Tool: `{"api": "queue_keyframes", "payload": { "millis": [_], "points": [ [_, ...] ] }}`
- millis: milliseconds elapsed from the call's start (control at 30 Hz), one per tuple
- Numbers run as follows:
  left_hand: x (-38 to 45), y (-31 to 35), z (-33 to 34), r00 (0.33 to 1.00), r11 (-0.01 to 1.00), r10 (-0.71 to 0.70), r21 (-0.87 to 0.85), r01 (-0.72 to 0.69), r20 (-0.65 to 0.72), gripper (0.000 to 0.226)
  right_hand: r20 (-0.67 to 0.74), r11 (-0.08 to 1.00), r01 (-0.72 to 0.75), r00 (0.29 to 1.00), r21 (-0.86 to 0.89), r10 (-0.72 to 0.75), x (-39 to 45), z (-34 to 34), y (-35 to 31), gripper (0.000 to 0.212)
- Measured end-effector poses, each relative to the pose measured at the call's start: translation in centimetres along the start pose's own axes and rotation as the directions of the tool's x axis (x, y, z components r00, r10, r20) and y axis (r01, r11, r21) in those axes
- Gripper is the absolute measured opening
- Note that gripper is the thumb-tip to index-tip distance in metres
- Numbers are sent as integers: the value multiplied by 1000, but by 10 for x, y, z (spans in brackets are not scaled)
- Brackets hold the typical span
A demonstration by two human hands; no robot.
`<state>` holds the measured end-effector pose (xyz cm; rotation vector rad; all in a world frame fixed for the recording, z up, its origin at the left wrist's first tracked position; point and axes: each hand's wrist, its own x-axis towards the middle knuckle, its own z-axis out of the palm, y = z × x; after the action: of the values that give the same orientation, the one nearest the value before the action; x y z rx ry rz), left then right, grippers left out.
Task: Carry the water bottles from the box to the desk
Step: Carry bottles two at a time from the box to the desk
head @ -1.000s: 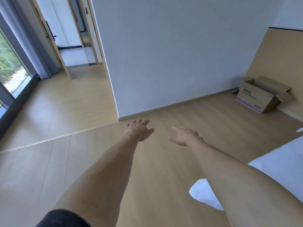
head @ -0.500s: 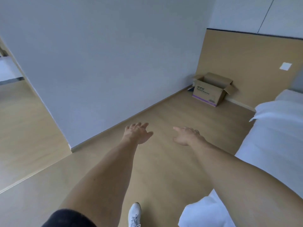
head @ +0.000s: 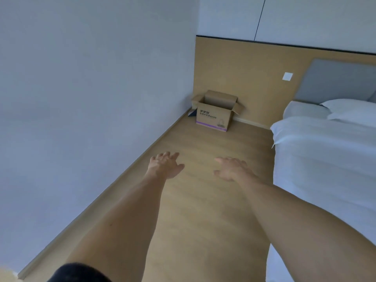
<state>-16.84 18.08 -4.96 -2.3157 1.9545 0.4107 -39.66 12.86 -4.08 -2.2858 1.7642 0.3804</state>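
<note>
An open cardboard box [head: 213, 117] with a purple stripe stands on the wooden floor in the far corner, against the tan wall panel. Its flaps are up and its inside is hidden from here. No water bottles and no desk are in view. Both my arms are stretched out in front of me above the floor. My left hand [head: 165, 165] has its fingers spread and holds nothing. My right hand [head: 231, 168] is also relaxed and empty. Both hands are well short of the box.
A grey-white wall [head: 91, 98] runs along the left with a skirting board. A bed [head: 325, 151] with white sheets and pillows fills the right side. A strip of wooden floor [head: 203, 200] leads between them to the box. A small dark object [head: 191, 113] lies left of the box.
The view has swung to the right: the doorway and window are gone, the box now lies straight ahead and nearer, and more of the bed shows. My hands stay outstretched and empty.
</note>
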Motion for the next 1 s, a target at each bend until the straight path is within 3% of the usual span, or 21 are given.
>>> {"api": "queue_keyframes", "payload": {
  "millis": [433, 767, 1000],
  "points": [
    [238, 3, -35, 997, 994, 79, 75, -80, 15, 65, 21, 995, -59, 998, 81, 58, 229, -39, 9, 66],
    [447, 27, -101, 996, 995, 89, 44, -90, 15, 64, 76, 992, -40, 997, 124, 31, 419, -131, 45, 71],
    [587, 53, -116, 989, 989, 145, 23, -146, 31, 64, 92, 974, -122, 990, 190, 106, 527, -162, 77, 70]
  ]
}}
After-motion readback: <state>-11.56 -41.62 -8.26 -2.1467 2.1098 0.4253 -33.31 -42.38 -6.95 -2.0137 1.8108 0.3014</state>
